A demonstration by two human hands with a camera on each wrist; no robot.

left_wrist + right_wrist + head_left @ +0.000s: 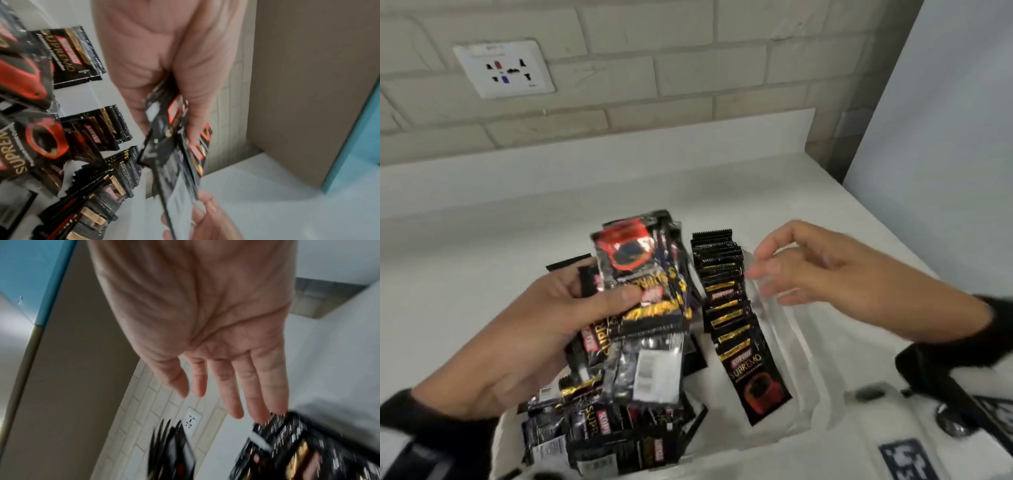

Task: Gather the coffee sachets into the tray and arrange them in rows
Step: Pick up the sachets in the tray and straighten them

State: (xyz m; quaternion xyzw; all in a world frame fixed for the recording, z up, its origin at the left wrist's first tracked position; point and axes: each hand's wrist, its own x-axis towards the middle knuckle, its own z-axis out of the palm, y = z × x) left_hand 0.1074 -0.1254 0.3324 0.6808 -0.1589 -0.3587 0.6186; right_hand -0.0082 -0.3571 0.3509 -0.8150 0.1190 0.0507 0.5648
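My left hand (571,308) grips a thick bunch of black coffee sachets (643,274) above the tray, thumb pressed on the top one; the left wrist view shows the same bunch (174,154) edge-on under my palm. A neat overlapping row of sachets (726,308) runs along the clear tray (787,329). A loose heap of sachets (613,425) lies at the tray's near left. My right hand (774,274) hovers just right of the row with fingers spread and nothing in it; its fingers (236,386) show straight in the right wrist view.
The tray sits on a white counter (482,240) against a brick-tile wall with a socket plate (503,68). A grey panel (945,137) borders the counter on the right. Single sachets (69,55) lie on the counter beside the heap.
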